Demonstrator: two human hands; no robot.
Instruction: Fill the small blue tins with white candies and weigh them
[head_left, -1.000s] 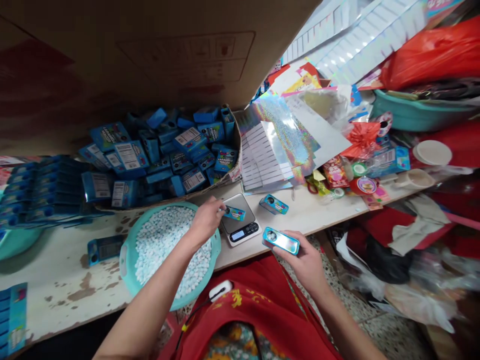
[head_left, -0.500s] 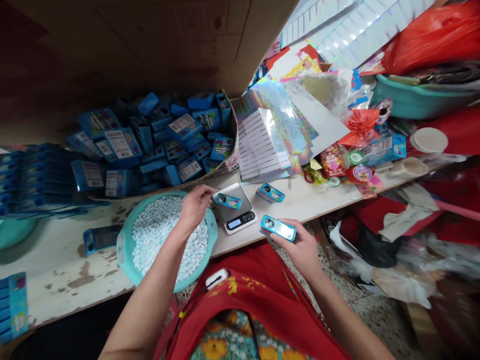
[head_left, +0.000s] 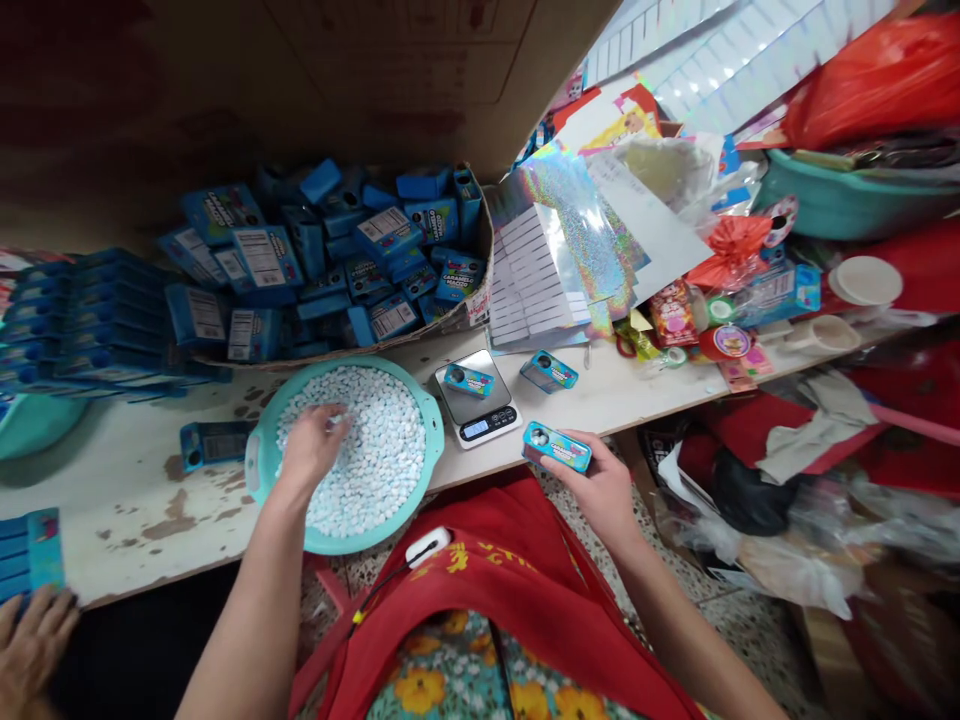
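My left hand [head_left: 319, 445] is over the white candies [head_left: 375, 440] in the turquoise basin [head_left: 431, 455], fingers pressed together; what they hold, if anything, is too small to name. In my right hand [head_left: 600, 480] is a small blue box [head_left: 559, 447], and white pieces show in its round window. Left of it, another blue box [head_left: 469, 380] lies on the digital scale [head_left: 480, 405], whose display is lit. A third blue box [head_left: 550, 370] rests on the table just right of the scale.
Behind the basin stands a carton [head_left: 484, 290] heaped with blue boxes. Stacked blue packs [head_left: 112, 325] are at the left. Another person's hand [head_left: 34, 640] touches packs at lower left. Shiny label sheets [head_left: 536, 280] lie behind the scale; a teal tub [head_left: 847, 200] is far right.
My left hand has moved left from beside the scale to the candies in the basin. My right hand still holds its box, now tilted differently. Another person's hand has appeared at lower left.
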